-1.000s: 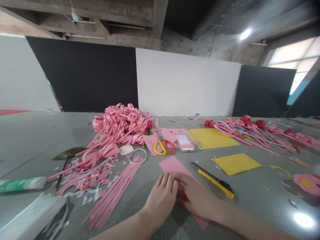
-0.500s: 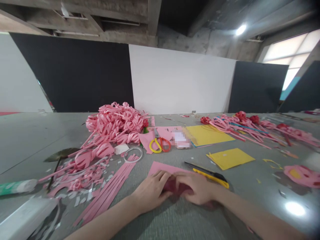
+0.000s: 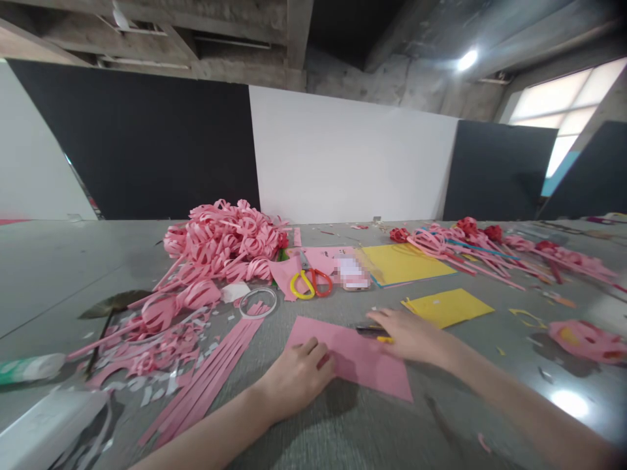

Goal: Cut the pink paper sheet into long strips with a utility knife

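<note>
A pink sheet of paper [image 3: 365, 362] lies flat on the grey surface in front of me. On its left part my left hand [image 3: 302, 378] rests with curled fingers, pressing it down. My right hand [image 3: 409, 334] is over a black and yellow utility knife [image 3: 368, 329] at the sheet's upper right edge. Its fingers are stretched out and apart, the thumb near the yellow part. Most of the knife's handle is hidden under this hand. Beyond the sheet lie scissors [image 3: 312, 282] with one yellow and one red handle loop.
Long pink strips [image 3: 210, 378] and a roll of tape [image 3: 258, 303] lie to the left, by a big heap of curled pink paper [image 3: 225, 238]. Yellow paper [image 3: 448, 307] and a phone [image 3: 353, 273] are farther back. A white box [image 3: 46, 431] stands at the near left.
My hands have moved apart. The pink paper, bent up between them before, now lies flat. My right hand has moved up and right onto the utility knife; my left stays on the paper.
</note>
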`<state>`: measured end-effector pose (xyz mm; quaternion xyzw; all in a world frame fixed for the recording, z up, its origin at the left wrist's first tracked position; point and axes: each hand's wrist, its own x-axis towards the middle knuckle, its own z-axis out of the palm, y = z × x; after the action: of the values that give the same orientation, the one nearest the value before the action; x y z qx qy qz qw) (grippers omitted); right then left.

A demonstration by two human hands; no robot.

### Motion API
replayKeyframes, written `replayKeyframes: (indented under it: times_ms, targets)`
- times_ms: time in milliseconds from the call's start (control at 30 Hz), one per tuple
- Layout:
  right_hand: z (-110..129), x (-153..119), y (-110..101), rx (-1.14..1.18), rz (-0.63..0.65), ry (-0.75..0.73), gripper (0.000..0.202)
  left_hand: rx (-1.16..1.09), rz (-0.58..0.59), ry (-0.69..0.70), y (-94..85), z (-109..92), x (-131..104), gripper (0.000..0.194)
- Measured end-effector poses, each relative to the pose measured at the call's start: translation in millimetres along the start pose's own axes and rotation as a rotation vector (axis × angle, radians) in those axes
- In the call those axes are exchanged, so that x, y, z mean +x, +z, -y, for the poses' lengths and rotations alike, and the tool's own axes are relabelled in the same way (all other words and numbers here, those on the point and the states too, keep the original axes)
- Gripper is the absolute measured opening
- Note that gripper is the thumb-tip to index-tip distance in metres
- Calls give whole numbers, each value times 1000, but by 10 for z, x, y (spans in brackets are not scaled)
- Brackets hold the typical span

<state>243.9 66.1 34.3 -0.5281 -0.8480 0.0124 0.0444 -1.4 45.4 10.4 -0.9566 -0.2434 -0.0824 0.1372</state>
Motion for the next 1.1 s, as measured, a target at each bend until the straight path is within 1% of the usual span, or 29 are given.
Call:
replayKeyframes:
  times_ms: [33,100,233,333,367,400,433,467,500,533,567,600,667,733,867,1000,1100]
  targets:
    - [-74,-7,-17,5,43,14,36,34,0,20,1,-1,-3,15]
    - [-191,-8,-31,-14,76,58,30,82,6,54,2,-11,-7,14]
    - [-318,24,-18,-192,60,241,19,123,33,123,-5,-67,0,14]
    - [-323,52,-21,-269,48,334,18,141,75,151,-45,-97,14,12]
    - [-293,60,-28,-280,25,350,18,142,87,147,-66,-97,17,11]
    - [-242,67,-39,-286,-26,356,19,140,98,140,-89,-93,18,11]
    - [-168,70,-50,-282,-85,342,20,134,109,130,-112,-83,17,11]
    - [-74,68,-60,-257,-199,298,20,123,119,122,-131,-71,14,12]
    - [38,60,-64,-205,-307,204,20,111,133,115,-146,-56,9,13]
    - [158,47,-59,-128,-351,72,18,98,147,112,-153,-41,3,16]
    - [279,28,-41,-49,-329,-67,17,83,161,108,-154,-25,-3,18]
    - [392,6,-11,4,-273,-198,15,68,171,102,-150,-9,-8,19]
    - [563,-32,88,29,-201,-368,16,43,182,84,-133,23,-17,16]
    - [641,-52,212,-10,-188,-411,15,21,186,63,-125,55,-22,14]
    - [626,-38,389,10,-203,-387,11,-22,182,41,-173,113,-35,12]
    - [619,-27,426,78,-237,-347,11,-200,180,-43,-203,136,-48,13]
    - [637,-24,447,78,-260,-331,11,-256,171,-107,-170,131,-39,15]
